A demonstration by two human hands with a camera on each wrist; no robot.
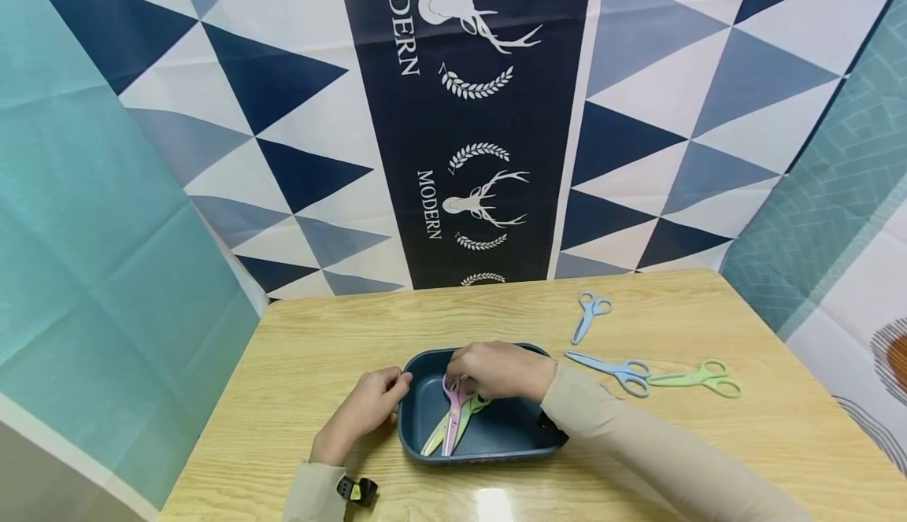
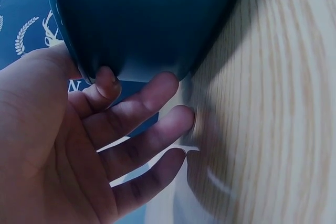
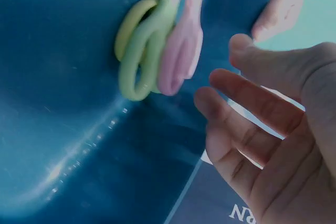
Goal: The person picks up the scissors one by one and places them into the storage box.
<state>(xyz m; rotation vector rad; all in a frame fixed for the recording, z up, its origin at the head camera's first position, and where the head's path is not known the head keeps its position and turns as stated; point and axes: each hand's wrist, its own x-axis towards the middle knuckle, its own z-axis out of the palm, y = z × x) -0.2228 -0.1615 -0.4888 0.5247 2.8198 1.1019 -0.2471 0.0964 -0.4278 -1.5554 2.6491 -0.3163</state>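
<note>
A dark blue rectangular bin [image 1: 503,427] stands on the table, with pink scissors [image 1: 452,420] and green scissors [image 1: 464,420] lying inside, blades towards the front. More of a yellow-green handle [image 3: 122,35] shows beside the green one, so a further pair lies there. At the bin's left rim my left hand [image 1: 372,404] pinches the edge between thumb and index finger, its other fingers loosely spread below. My right hand [image 1: 499,370] reaches over the back rim, thumb and fingers apart, a little away from the pink handles in the right wrist view, and holds nothing.
To the right of the bin lie blue scissors [image 1: 615,368] and light green scissors [image 1: 697,379], their ends meeting. Smaller blue scissors [image 1: 586,317] lie farther back. A patterned cloth [image 1: 482,128] hangs behind the wooden table [image 1: 305,349].
</note>
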